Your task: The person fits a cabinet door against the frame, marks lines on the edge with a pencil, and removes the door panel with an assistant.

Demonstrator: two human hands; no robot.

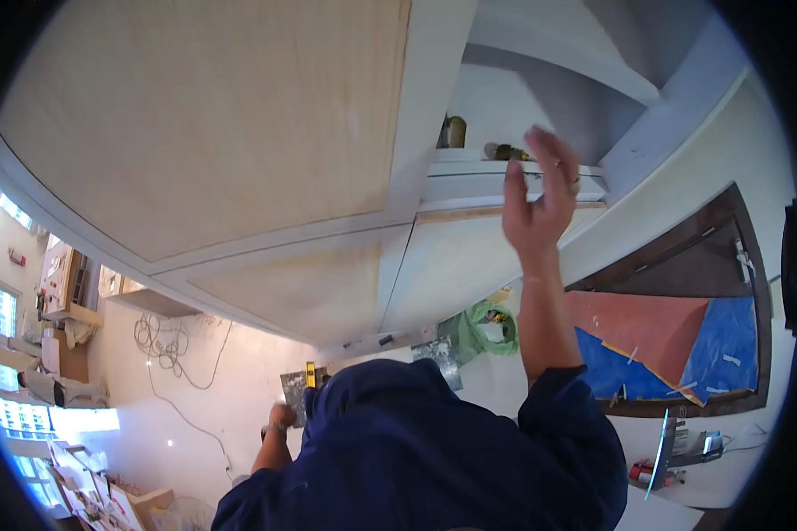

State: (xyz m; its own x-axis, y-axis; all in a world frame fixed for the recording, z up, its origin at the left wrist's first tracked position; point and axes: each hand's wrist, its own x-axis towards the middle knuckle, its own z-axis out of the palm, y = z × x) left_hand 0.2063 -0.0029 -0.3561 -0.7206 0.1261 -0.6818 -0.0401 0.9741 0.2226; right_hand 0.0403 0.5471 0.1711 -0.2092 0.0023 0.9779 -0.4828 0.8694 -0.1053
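My right hand (543, 199) is raised in front of an open shelf compartment (469, 180), its fingers apart and nothing visible in it. Just beyond the fingertips, a small dark and yellow object (508, 152) lies on the shelf, with a round brassy object (454, 132) to its left. Low at my left side is my left hand (282, 416), small in view, its fingers too indistinct to read. Close to it are a speckled grey board (292, 389) and a yellow tool (310, 374). Pale wooden cabinet doors (230, 115) fill the upper left.
A green bag (483, 332) stands below the cabinet. Looped cable (164, 341) crosses the floor at left, where a person (62, 389) is near the windows. At right are a door frame with red and blue sheeting (646, 327) and a small rack (682, 447).
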